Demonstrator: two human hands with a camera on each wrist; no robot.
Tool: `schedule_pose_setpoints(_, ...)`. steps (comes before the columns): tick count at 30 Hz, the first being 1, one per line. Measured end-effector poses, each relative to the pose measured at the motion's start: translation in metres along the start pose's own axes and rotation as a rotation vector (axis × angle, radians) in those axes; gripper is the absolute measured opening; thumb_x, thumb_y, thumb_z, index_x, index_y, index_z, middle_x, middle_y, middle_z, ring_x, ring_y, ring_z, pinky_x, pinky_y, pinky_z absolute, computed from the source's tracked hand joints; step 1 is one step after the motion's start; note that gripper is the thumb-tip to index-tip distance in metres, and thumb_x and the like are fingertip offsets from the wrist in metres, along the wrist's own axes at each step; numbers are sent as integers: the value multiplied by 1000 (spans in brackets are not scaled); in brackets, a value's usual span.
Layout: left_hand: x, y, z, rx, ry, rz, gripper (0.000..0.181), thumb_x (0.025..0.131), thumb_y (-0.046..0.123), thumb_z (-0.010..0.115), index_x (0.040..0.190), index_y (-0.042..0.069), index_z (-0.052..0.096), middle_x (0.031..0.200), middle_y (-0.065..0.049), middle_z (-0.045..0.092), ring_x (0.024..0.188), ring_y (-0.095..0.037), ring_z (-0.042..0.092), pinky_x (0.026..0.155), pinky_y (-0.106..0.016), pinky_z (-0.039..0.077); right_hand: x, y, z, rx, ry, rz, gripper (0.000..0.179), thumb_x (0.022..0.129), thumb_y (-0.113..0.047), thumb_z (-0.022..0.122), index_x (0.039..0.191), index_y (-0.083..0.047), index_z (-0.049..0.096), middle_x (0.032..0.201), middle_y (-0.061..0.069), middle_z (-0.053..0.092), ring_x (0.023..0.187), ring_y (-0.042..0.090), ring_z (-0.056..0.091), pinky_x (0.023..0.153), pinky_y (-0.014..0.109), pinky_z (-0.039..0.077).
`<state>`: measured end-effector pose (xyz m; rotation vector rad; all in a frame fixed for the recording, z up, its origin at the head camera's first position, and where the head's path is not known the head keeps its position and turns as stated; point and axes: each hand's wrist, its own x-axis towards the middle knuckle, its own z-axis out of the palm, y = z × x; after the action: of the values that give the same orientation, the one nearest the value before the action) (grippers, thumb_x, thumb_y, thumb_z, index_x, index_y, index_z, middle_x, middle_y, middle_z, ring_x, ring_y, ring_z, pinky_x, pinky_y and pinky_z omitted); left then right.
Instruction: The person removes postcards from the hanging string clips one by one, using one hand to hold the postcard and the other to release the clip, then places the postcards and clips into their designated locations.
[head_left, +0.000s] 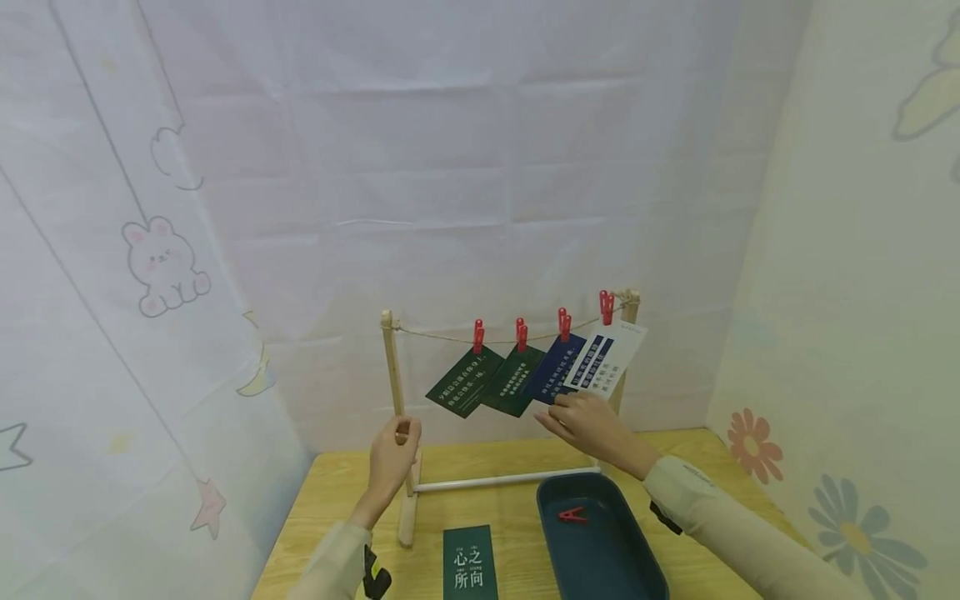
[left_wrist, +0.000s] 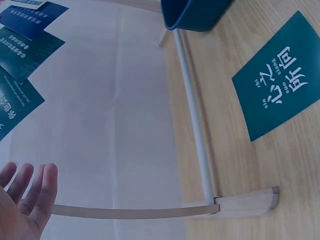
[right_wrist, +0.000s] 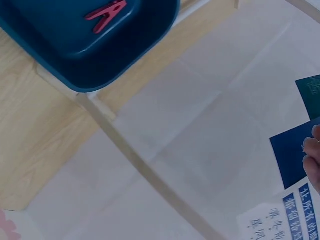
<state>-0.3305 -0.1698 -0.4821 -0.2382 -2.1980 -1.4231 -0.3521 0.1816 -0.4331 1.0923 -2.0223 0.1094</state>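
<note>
My right hand (head_left: 585, 425) is at the lower edge of a dark blue card (head_left: 551, 367) and a white card (head_left: 618, 350); its fingertips overlap the blue card (right_wrist: 292, 155) in the right wrist view, and I cannot tell whether they touch. Thumb and fingers stand apart. The left hand (head_left: 395, 454) is by the left wooden post (head_left: 393, 375), its fingers loosely bent with nothing seen in them. Two green cards, the left one (head_left: 465, 382) and its neighbour (head_left: 515, 383), hang beside the blue card. Red clothespins (head_left: 478, 336) hold the cards on a string (head_left: 438, 337).
On the wooden table (head_left: 352, 500), a dark blue tray (head_left: 551, 533) holds a loose red clothespin (head_left: 573, 515). A green card (head_left: 470, 562) with white characters lies left of it. A white bar (head_left: 495, 481) joins the frame's feet. Patterned cloth walls surround the table.
</note>
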Motion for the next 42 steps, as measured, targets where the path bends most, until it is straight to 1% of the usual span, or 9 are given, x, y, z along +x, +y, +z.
schedule_pose_setpoints(5, 8, 7, 6, -14, 96, 111, 19, 98, 19, 64, 106, 2, 67, 91, -10, 66, 69, -20, 65, 49, -24, 54, 15, -2, -4, -4, 26, -20, 38, 98, -31, 63, 62, -19, 57, 61, -6, 49, 50, 7, 43, 48, 25, 41)
schedule_pose_setpoints(8, 13, 13, 10, -5, 142, 164, 19, 98, 17, 64, 105, 0, 66, 94, -12, 66, 75, -23, 66, 53, -27, 56, 25, -4, -7, -1, 35, -15, 36, 94, -28, 68, 62, -20, 54, 61, -6, 48, 51, 7, 42, 48, 24, 40)
schedule_pose_setpoints(10, 15, 18, 12, 2, 167, 170, 18, 97, 14, 65, 107, -1, 65, 99, -15, 64, 83, -27, 65, 61, -33, 58, 33, -6, -11, -3, 41, -12, 36, 89, -26, 73, 60, -20, 52, 60, -6, 45, 50, 7, 40, 48, 23, 39)
schedule_pose_setpoints(15, 21, 29, 20, -14, 223, 187, 22, 94, 4, 66, 113, -6, 63, 111, -22, 60, 100, -40, 61, 74, -48, 57, 54, -8, -19, -10, 63, -31, 32, 92, -26, 71, 64, -18, 58, 63, -4, 49, 55, 10, 43, 52, 24, 42)
schedule_pose_setpoints(23, 29, 34, 28, -29, 153, 217, 30, 98, 5, 62, 125, -6, 59, 120, -26, 57, 110, -45, 57, 80, -51, 56, 85, -12, -28, 4, 120, -81, 24, 100, -27, 61, 84, -10, 67, 84, 3, 60, 74, 17, 54, 64, 27, 50)
schedule_pose_setpoints(27, 29, 34, 30, -35, 127, 212, 31, 98, 2, 61, 128, -5, 57, 124, -26, 57, 109, -44, 59, 82, -51, 55, 100, -16, -32, -2, 118, -69, 16, 91, -20, 72, 97, -5, 71, 99, 9, 64, 87, 22, 58, 69, 31, 53)
schedule_pose_setpoints(33, 26, 32, 33, -75, 109, 236, 33, 95, -2, 63, 127, -8, 57, 120, -29, 58, 99, -47, 63, 79, -53, 56, 123, -21, -34, -1, 96, -26, 35, 91, -20, 72, 120, -2, 67, 122, 17, 62, 105, 29, 60, 84, 39, 55)
schedule_pose_setpoints(39, 27, 34, 39, -50, 119, 226, 26, 95, 1, 64, 121, -5, 61, 108, -24, 61, 88, -40, 67, 74, -48, 58, 140, -24, -34, 34, 77, 42, 41, 96, -22, 68, 131, -2, 60, 133, 24, 55, 111, 35, 56, 91, 46, 52)
schedule_pose_setpoints(42, 27, 34, 39, -44, 118, 218, 23, 96, 2, 64, 117, -5, 62, 104, -23, 61, 81, -36, 68, 69, -43, 59, 146, -26, -34, 39, 34, 101, 45, 97, -23, 66, 135, -1, 56, 137, 27, 51, 114, 39, 55, 92, 50, 50)
